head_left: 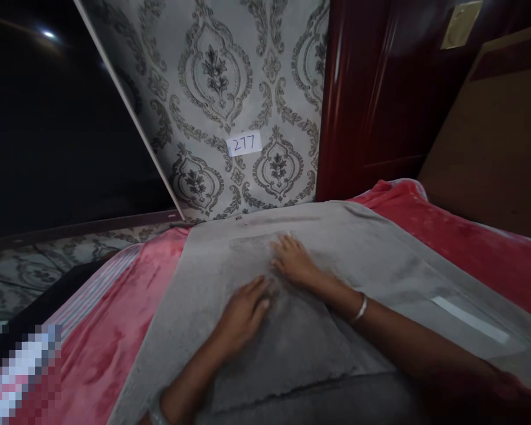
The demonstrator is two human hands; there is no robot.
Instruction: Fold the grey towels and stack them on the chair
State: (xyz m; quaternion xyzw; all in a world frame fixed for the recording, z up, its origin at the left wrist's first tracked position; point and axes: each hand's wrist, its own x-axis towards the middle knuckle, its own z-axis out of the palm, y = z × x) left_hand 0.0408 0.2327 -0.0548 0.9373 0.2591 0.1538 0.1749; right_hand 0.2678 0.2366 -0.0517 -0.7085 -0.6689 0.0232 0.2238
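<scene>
Grey cloth (287,348) against fingers (253,287) — slightly parted

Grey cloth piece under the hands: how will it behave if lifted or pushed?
The grey cloth piece probably droops when lifted: it lies flat, its lower edge slightly uneven. Its matte surface suggests little slipperiness, so pushing may bunch it.

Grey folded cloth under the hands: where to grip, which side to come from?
Probably pinch the near edge of the grey cloth, coming from the wearer's side. The cloth lies flat, that edge shows as a dark line, and the left hand and right hand are farther up.
</scene>
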